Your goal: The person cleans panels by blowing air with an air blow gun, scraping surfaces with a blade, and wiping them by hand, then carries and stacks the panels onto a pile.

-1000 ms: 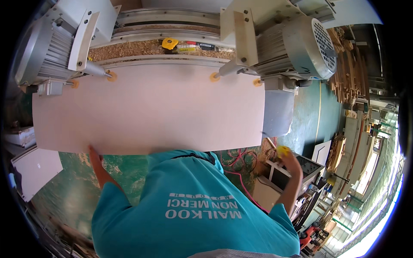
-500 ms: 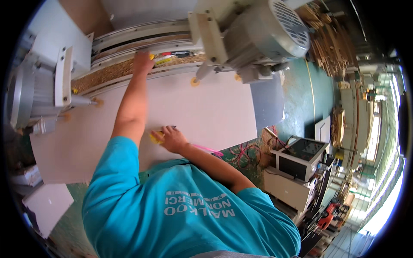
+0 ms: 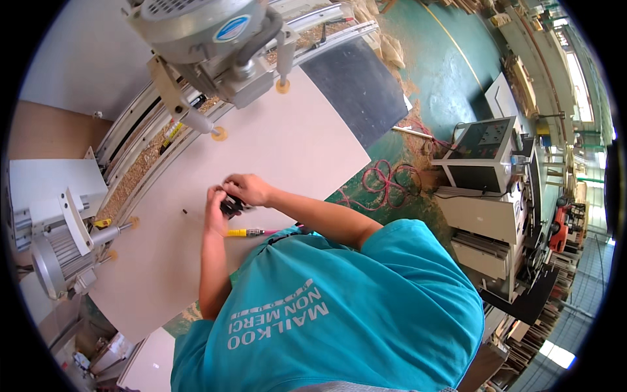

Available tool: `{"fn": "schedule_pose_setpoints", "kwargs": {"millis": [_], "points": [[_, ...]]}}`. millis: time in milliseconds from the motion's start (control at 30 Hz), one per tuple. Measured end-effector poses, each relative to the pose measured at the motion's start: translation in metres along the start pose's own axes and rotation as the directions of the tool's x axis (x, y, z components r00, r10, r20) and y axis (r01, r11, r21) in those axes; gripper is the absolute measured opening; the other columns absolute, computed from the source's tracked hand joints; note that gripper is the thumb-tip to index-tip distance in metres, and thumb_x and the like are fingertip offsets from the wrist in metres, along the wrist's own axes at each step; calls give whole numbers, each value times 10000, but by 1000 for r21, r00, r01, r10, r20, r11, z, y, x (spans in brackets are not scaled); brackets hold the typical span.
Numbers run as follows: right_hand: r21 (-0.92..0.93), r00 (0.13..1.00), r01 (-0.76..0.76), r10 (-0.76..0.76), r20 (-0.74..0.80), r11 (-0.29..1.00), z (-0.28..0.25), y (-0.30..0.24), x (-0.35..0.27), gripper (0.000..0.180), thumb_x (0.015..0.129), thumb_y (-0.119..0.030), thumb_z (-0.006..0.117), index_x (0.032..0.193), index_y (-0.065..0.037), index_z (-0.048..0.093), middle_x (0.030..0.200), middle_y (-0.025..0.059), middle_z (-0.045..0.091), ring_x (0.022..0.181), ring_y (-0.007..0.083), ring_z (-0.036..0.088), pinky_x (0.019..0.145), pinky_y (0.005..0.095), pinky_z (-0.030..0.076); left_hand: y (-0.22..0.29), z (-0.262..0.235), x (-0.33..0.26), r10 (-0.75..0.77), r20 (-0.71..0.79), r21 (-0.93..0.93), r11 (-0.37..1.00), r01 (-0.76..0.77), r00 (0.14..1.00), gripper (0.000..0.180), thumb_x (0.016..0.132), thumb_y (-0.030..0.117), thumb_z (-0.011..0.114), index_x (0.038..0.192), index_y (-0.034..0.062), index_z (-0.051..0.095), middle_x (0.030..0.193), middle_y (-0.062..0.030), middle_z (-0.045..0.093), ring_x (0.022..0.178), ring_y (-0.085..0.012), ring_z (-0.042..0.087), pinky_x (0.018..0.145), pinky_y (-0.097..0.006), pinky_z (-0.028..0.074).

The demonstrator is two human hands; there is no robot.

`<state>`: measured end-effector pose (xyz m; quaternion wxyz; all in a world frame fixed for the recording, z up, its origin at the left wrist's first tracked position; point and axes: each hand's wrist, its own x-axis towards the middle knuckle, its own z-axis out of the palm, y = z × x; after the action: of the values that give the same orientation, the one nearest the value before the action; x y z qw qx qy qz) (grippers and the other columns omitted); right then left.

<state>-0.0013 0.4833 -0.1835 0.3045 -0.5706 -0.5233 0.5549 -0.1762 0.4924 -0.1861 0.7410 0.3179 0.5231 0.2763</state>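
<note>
Above the pale board (image 3: 300,137), my left hand (image 3: 215,202) and my right hand (image 3: 248,188) meet, fingers closed round a small black object (image 3: 230,206). Its exact kind is partly hidden by the fingers. Just nearer to me lies a yellow tube-shaped tool (image 3: 243,232) with a dark, pinkish end, and neither hand touches it. Left of my left hand, a tiny dark piece (image 3: 185,212) rests on the board.
A large motor unit (image 3: 215,52) overhangs the board's far edge; a second motor (image 3: 62,261) stands at left. Sawdust (image 3: 134,179) and a yellow-black item (image 3: 171,135) lie along the rails. Coiled red hose (image 3: 385,183) lies on the floor beside a cabinet (image 3: 480,153).
My left hand has come back from the sawdust trough to my right hand, and both now hold the black object. My right hand has let go of the yellow tool. The view has turned.
</note>
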Motion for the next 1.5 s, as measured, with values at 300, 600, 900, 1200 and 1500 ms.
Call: {"fn": "schedule_pose_setpoints", "kwargs": {"millis": [300, 600, 900, 1200, 1500], "points": [[356, 909, -378, 271, 316, 854, -54, 87, -61, 455, 851, -435, 632, 1088, -48, 620, 930, 119, 660, 805, 216, 624, 713, 352, 514, -21, 109, -20, -70, 220, 823, 548, -146, 973, 721, 741, 276, 711, 1377, 125, 406, 1046, -187, 651, 1018, -314, 630, 857, -390, 494], [510, 515, 106, 391, -762, 853, -378, 158, -120, 244, 877, -123, 644, 1087, -25, 567, 825, 26, 587, 710, 111, 551, 615, 270, 470, 9, 22, 83, 100, 22, 998, 63, -29, 995, 276, 922, 376, 545, 984, 135, 665, 845, -99, 677, 822, -324, 650, 707, -474, 500], [-350, 633, -751, 461, -622, 559, -253, 188, -144, 710, 885, -637, 434, 975, 35, 644, 970, 264, 667, 976, 427, 628, 877, 490, 475, 48, -10, 164, 412, -416, 901, 67, 429, 810, 347, 934, 430, 455, 1070, 183, 656, 1103, -107, 669, 1003, -360, 633, 829, -489, 503], [-221, 526, -716, 304, -794, 662, -219, 203, -157, 696, 880, -660, 424, 838, 5, 626, 844, 217, 667, 843, 402, 635, 781, 485, 474, 38, -47, 152, 387, -638, 767, 252, 590, 665, 342, 952, 418, 427, 1098, 188, 634, 1159, -88, 649, 1099, -316, 598, 877, -465, 486], [-274, 570, -716, 311, -760, 642, -192, 199, -148, 713, 896, -653, 412, 847, 28, 617, 849, 212, 662, 865, 399, 628, 781, 490, 471, 40, -60, 124, 328, -461, 884, 88, 459, 825, 343, 952, 404, 420, 1040, 158, 643, 1124, -103, 655, 1061, -308, 610, 835, -470, 493]]}}
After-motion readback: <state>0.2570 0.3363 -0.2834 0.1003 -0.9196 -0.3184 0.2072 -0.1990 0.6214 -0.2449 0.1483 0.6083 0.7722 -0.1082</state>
